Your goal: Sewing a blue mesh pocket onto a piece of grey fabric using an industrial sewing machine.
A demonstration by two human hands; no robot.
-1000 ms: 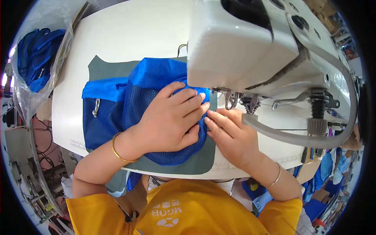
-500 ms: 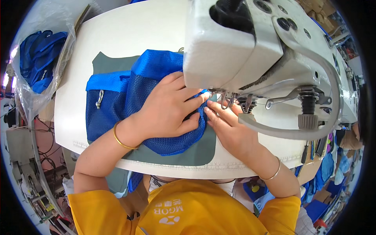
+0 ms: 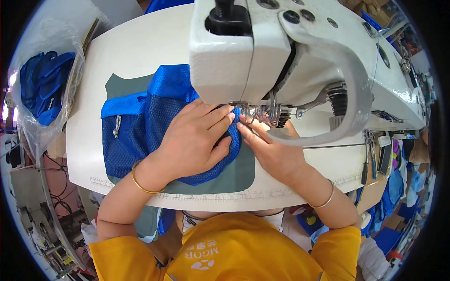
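A blue mesh bag [image 3: 126,149] with bright blue fabric bands and a pale cord lies on a dark grey-green sheet [image 3: 241,174]. Its right edge runs up to the presser foot of a white sewing machine [image 3: 225,70]. My left hand [image 3: 194,138] rests flat on the mesh, fingers stretched toward the foot and thumb apart. On the other side of the bag's edge, my right hand [image 3: 276,152] lies with its fingers extended; some fingertips are hidden behind the machine's metal parts. The needle point itself cannot be made out.
A white sewing table [image 3: 112,54] with a ruler strip [image 3: 220,197] along its near edge carries the work. At the left hangs a clear plastic bag [image 3: 70,112] of blue pieces. Small tools [image 3: 365,161] are at the table's right; a curved white guard [image 3: 349,77] juts from the machine.
The view has shifted, so the machine head appears farther left and the guard turned. Both hands stay on the bag beside the presser foot, with little visible change in their pose.
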